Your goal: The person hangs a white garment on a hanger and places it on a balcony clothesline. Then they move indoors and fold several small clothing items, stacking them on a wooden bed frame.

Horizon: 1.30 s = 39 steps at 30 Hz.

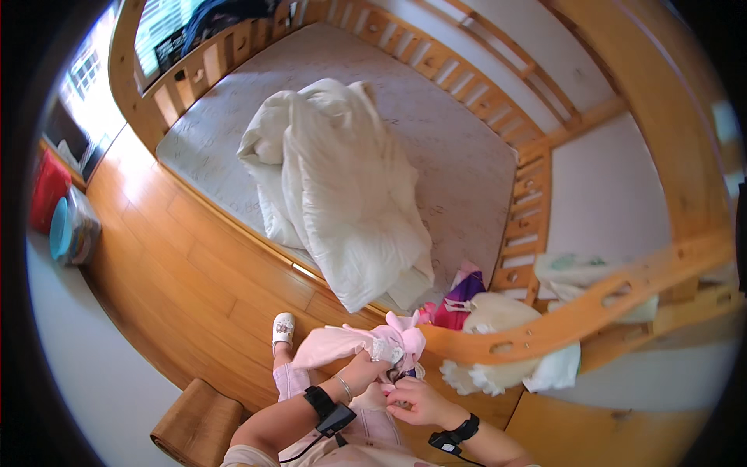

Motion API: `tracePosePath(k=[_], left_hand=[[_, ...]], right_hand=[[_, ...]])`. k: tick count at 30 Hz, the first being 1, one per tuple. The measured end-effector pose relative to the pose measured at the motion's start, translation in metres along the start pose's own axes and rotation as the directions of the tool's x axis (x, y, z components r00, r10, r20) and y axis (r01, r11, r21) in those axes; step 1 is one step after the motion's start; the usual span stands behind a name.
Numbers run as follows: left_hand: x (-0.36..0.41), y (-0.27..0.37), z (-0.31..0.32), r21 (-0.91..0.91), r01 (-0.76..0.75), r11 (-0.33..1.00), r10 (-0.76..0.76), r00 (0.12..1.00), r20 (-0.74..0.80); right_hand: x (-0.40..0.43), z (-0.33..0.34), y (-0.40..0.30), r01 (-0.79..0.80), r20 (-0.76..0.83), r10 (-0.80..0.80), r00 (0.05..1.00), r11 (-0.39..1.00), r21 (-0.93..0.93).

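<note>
A pink garment with a pink bow and white lace trim hangs gathered in my left hand, whose fingers are closed on it. My right hand is against the lower side of the same bundle, its fingers bent near a small dark and pink part; what they pinch is hard to make out. A cream quilt lies heaped on the bare mattress beyond my hands. Pink and purple cloth sits at the mattress corner, to the right of the bundle.
A wooden bed frame surrounds the mattress. Its curved rail reaches in close on the right, with cream cloth beside it. A rolled brown mat lies at lower left. A clear container and red bag stand at far left.
</note>
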<state>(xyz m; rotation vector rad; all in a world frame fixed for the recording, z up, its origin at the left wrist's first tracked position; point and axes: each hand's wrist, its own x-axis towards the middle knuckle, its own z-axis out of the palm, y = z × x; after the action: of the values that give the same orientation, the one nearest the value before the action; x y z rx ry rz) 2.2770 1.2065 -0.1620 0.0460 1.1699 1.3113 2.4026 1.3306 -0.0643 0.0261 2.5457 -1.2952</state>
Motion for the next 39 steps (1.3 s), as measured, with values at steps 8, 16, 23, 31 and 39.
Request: tracePosePath(k=[8,16,23,31,39], left_hand=[[-0.095,0.029,0.099,0.947,-0.305,0.096,0.115,0.949,0.294],[-0.155,0.091,0.186,0.571,-0.723,-0.389,-0.175,0.667,0.725],[-0.162,0.091,0.232,0.389,-0.861,-0.327,-0.413,0.500,0.761],[-0.154,0.116,0.248,0.445,-0.883,0.151,0.138,0.465,0.875],[-0.162,0.168,0.291,0.573,-0.637,0.516,0.246,0.751,0.613]], right_hand=[[-0.149,-0.040,-0.031,-0.119,-0.522,0.118,0.845,0.992,0.031],[-0.177,-0.033,-0.056,0.211,-0.467,0.189,0.864,0.706,0.676],[-0.236,0.007,-0.070,0.257,-0.668,0.396,0.630,0.706,0.660],[-0.313,-0.018,-0.112,0.371,-0.913,0.364,-0.184,0.886,0.279],[-0.369,-0.212,-0.122,-0.182,-0.912,-0.236,-0.336,0.966,-0.183]])
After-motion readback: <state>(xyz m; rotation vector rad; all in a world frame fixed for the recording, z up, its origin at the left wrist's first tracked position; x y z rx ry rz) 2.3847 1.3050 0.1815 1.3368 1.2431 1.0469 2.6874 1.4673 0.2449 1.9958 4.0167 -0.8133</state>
